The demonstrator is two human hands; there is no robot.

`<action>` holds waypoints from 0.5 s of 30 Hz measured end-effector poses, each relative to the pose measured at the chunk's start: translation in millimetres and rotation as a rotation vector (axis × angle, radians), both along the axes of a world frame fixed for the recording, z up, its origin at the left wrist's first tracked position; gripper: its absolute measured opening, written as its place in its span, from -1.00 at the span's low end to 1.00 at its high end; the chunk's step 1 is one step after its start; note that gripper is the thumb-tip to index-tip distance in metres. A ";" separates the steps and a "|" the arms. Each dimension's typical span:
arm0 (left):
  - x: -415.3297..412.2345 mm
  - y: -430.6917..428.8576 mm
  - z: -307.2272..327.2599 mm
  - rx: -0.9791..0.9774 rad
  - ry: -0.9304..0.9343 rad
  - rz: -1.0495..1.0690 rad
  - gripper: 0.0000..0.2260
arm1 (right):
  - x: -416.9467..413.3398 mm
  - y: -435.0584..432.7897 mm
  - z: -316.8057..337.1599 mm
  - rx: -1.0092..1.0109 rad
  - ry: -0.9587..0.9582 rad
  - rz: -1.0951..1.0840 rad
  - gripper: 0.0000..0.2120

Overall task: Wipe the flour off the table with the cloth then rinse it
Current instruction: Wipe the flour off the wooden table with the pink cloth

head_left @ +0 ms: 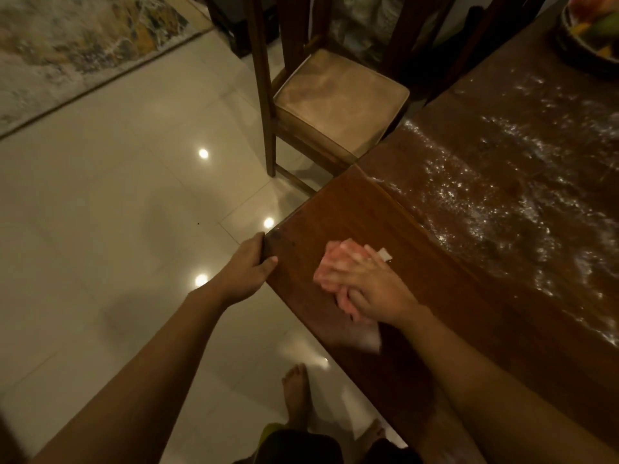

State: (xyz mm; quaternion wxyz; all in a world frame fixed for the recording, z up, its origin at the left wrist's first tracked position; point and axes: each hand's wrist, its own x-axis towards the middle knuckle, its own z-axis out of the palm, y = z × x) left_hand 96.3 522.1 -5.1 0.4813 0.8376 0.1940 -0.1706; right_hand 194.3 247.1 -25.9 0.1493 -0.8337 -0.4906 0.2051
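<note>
Pressing a pink cloth (330, 266) flat onto the wooden table (351, 209) with the right hand (375, 289). Fingers are extended and lying over the cloth, palm down, so the hand is mostly open and bearing on the fabric rather than gripping it. Cloth is bunched under the fingers, with a small white tag or corner sticking out on the far side. Some motion blur around the hand and cloth, so exact finger contact is hard to read.

Left hand (246, 266) is curled around the table's near corner, thumb on the top surface, fingers wrapped over the edge. It holds nothing but the table.

Cloth sits on the bare strip of wood near the corner. Flour (502, 209) lies to the right of it, spread in white streaks and specks across the table's darker middle area, well apart from the cloth.

A chair (335, 98) with a tan cushioned seat stands just beside the table's far edge. A bowl of fruit (589, 31) sits at the far end of the table. Glossy tiled floor (117, 195) below, with a patterned rug (67, 41) at the upper left. Bare feet (298, 393) visible at the bottom by the table edge.
</note>
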 end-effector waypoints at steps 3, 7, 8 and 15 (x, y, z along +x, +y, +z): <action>6.0 -6.3 -7.3 0.255 0.033 -0.088 -0.45 | -9.1 34.6 4.9 -0.061 -0.042 -0.383 -0.40; 13.7 -15.1 -12.9 0.397 0.084 -0.104 -0.36 | -49.2 60.1 -2.9 -0.011 -0.121 -0.155 -0.44; 15.5 -16.6 -13.1 0.433 0.107 -0.102 -0.35 | -56.7 51.7 -4.9 -0.002 -0.110 -0.046 -0.46; 14.5 -29.5 -12.2 0.491 0.215 -0.149 0.06 | -7.4 -34.7 2.1 -0.034 -0.262 -0.105 -0.41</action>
